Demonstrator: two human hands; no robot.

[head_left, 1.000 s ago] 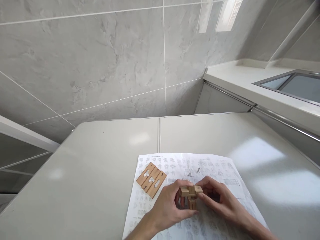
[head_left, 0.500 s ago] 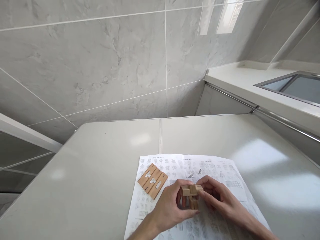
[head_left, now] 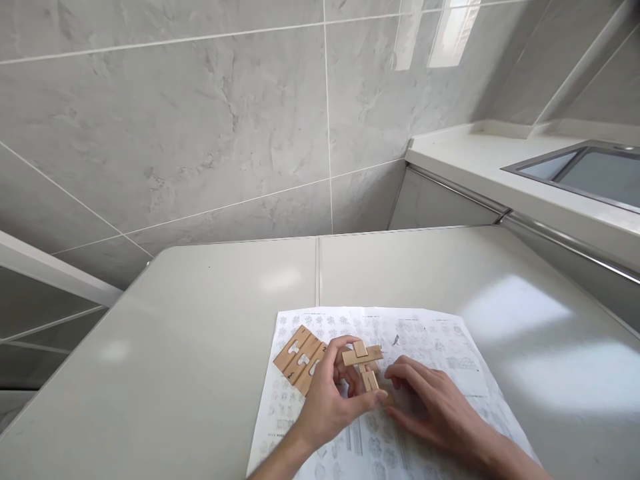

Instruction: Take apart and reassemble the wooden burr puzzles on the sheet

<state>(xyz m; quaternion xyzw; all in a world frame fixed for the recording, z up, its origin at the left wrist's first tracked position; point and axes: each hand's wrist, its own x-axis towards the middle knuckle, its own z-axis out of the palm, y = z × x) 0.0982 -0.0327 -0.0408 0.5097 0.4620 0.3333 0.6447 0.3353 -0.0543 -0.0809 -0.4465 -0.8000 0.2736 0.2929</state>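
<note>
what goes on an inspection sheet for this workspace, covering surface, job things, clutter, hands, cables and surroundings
Surface: pale table with glare patches; printed paper sheet lying on it.
Job's things: interlocked wooden blocks, held above the sheet.
Clutter: wooden board with cut-outs on the sheet, partly hidden by the left hand.
Hands: left hand grips the blocks; right hand is beside them, its hold unclear.
Cables: nothing seen.
Surroundings: grey tiled wall; white counter at right.
</note>
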